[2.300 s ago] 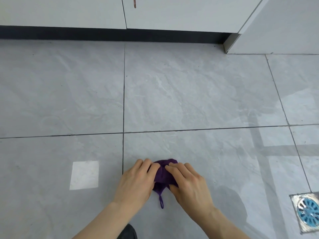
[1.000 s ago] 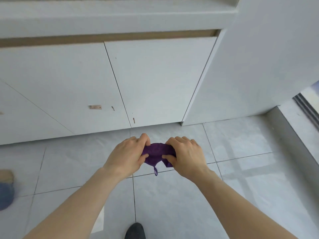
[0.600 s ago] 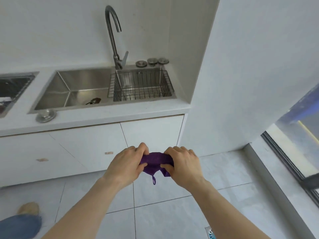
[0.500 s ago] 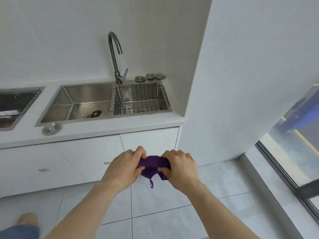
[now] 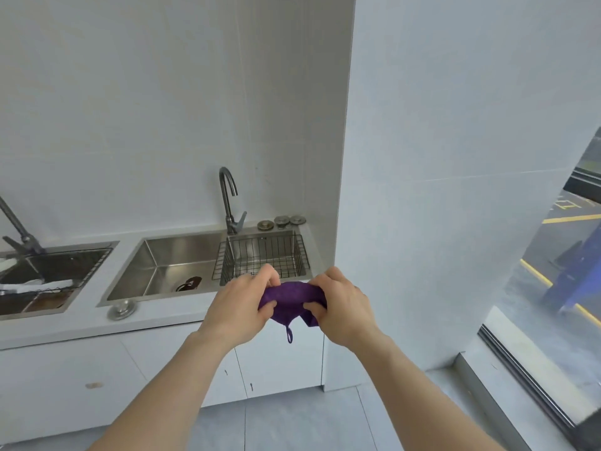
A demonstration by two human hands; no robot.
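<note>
A small purple cloth (image 5: 291,299) with a hanging loop is bunched between both hands, held in the air in front of the counter edge. My left hand (image 5: 239,309) grips its left side with fingers and thumb curled round it. My right hand (image 5: 343,304) pinches its right side the same way. Most of the cloth is hidden inside the two grips; the loop dangles below.
Behind the hands a steel sink (image 5: 169,265) with a curved tap (image 5: 229,200) and a wire basket (image 5: 263,255) sits in a white counter (image 5: 97,327). A second sink (image 5: 48,275) lies left. A white wall (image 5: 439,190) stands right, a window (image 5: 559,288) beyond.
The cloth was on the floor tiles under both hands; both hands have lifted it to counter height, and the view has risen from the floor to the sink and wall.
</note>
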